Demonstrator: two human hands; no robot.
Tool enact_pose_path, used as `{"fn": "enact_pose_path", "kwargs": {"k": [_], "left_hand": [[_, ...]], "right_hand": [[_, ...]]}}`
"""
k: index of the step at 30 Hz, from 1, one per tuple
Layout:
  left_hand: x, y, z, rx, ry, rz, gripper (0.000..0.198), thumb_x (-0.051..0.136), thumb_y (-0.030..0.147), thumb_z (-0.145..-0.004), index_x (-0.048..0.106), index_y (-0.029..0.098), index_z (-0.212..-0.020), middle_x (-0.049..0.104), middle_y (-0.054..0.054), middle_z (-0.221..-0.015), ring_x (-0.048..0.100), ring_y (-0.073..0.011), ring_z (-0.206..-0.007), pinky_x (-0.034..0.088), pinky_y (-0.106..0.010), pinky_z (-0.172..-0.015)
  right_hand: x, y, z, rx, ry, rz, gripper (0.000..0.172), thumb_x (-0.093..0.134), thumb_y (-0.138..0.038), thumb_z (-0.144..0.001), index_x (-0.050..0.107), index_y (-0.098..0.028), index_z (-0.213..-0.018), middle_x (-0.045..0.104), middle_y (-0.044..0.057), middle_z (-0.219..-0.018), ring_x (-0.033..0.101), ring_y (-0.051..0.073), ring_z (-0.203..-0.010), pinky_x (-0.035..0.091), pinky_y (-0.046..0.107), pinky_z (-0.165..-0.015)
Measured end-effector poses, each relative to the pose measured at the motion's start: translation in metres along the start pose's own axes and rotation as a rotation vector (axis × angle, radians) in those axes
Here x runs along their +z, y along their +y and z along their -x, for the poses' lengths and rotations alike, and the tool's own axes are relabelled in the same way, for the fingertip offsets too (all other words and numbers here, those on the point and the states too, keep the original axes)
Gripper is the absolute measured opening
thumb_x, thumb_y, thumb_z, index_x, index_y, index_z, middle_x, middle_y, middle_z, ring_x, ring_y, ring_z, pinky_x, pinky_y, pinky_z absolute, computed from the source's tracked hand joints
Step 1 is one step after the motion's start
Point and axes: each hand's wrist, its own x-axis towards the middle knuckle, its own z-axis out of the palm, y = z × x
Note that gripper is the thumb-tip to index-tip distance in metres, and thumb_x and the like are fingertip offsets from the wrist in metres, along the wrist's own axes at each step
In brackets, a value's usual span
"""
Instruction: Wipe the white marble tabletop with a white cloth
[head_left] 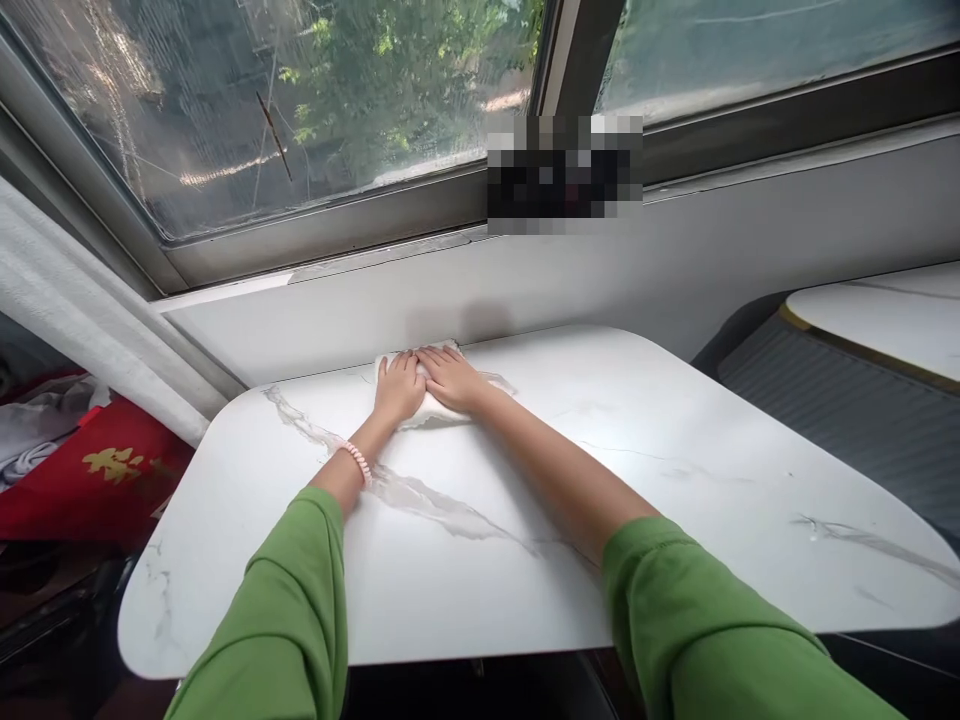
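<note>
A white cloth [435, 411] lies flat on the white marbled table [480, 600], close to its far edge by the wall. My left hand [401, 387] rests palm down on the cloth's left part, fingers spread and pointing away from me. On the right part, my right hand [451, 379] also lies flat, its fingers stretched toward the left hand and nearly touching it. Both palms hide much of the cloth. A pink beaded band [356, 463] circles my left wrist.
A window [337, 215] and its sill stand behind the table. White curtain [82, 290] and a red bag [90, 470] are at the left. At the right are a grey ribbed seat [847, 420] and another white tabletop [885, 310]. A pixelated patch covers part of the window frame.
</note>
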Motion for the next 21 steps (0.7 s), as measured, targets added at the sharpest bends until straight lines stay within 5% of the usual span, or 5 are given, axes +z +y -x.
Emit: {"fn": "enact_pose_path", "kwargs": {"k": [5,10,17,21], "left_hand": [[-0.001,0.028,0.034,-0.035,0.031,0.020,0.048,0.027,0.018,-0.090,0.043,0.007,-0.134,0.042,-0.013,-0.145,0.033,-0.0217,-0.137,0.015,-0.047,-0.117],[-0.007,0.067,0.080,0.024,0.021,0.043,0.051,0.025,0.020,-0.091,0.040,0.006,-0.137,0.040,-0.013,-0.147,0.030,-0.0233,-0.138,0.014,-0.049,-0.117],[-0.021,0.116,0.153,0.150,-0.105,0.123,0.055,0.025,0.025,-0.093,0.033,0.000,-0.142,0.026,-0.017,-0.152,0.017,-0.0275,-0.143,0.012,-0.055,-0.117],[-0.024,0.123,0.166,0.229,-0.136,0.172,0.057,0.029,0.025,-0.091,0.031,0.003,-0.143,0.021,-0.015,-0.154,0.012,-0.0276,-0.144,0.015,-0.052,-0.118]], "right_hand": [[-0.006,-0.001,0.034,-0.096,-0.033,0.004,0.059,0.027,-0.028,-0.089,0.035,-0.002,-0.142,0.037,0.017,-0.148,0.031,0.026,-0.138,0.021,0.046,-0.113],[-0.021,-0.013,0.097,-0.098,0.000,0.031,0.058,0.025,-0.029,-0.092,0.032,-0.004,-0.144,0.037,0.017,-0.148,0.029,0.026,-0.139,0.023,0.049,-0.113],[-0.048,-0.039,0.195,-0.163,0.054,0.093,0.062,0.026,-0.030,-0.097,0.003,-0.014,-0.152,0.029,0.011,-0.153,0.022,0.022,-0.142,0.025,0.048,-0.114],[-0.054,-0.048,0.219,-0.123,0.063,0.114,0.065,0.027,-0.031,-0.097,-0.006,-0.015,-0.151,0.028,0.011,-0.153,0.022,0.023,-0.142,0.026,0.049,-0.113]]}}
